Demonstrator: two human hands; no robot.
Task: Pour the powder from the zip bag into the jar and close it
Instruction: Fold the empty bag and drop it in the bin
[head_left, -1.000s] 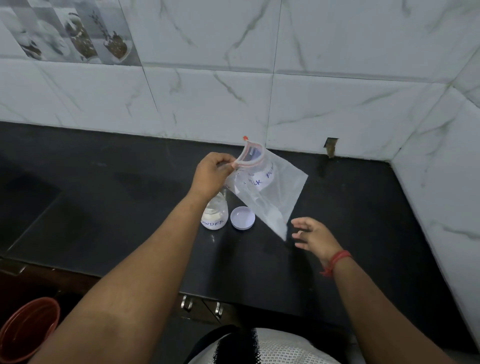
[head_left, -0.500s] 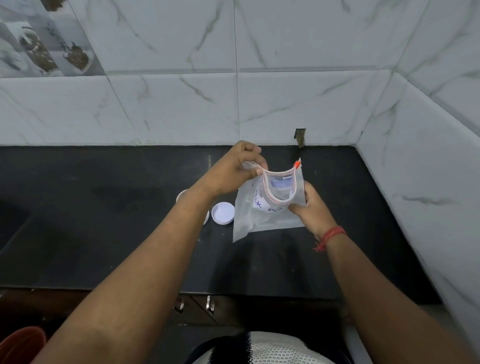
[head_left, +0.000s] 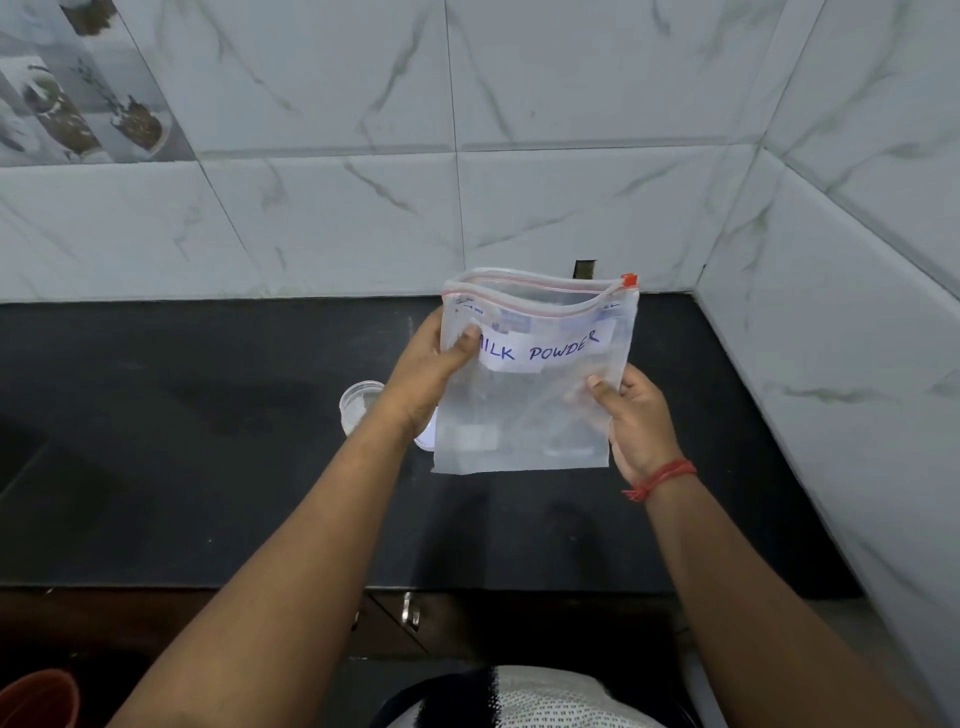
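Black countertop (head_left: 208, 415) meets marble wall tiles in a corner. Left hand (head_left: 431, 374) pinches the zip bag (head_left: 524, 410) near its top edge, right hand (head_left: 631, 415) clamps its lower side, keeping it upright, likely to check that it is empty. Behind the left wrist stands the open jar (head_left: 356, 405), its lid (head_left: 427, 436) beside. Half a second ago the bag's mouth gaped wider; now it's flatter.

Head camera looks forward and down, close over the countertop (head_left: 208, 415).

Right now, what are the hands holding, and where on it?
Both hold the zip bag: left hand at its upper left edge, right hand at its right side.
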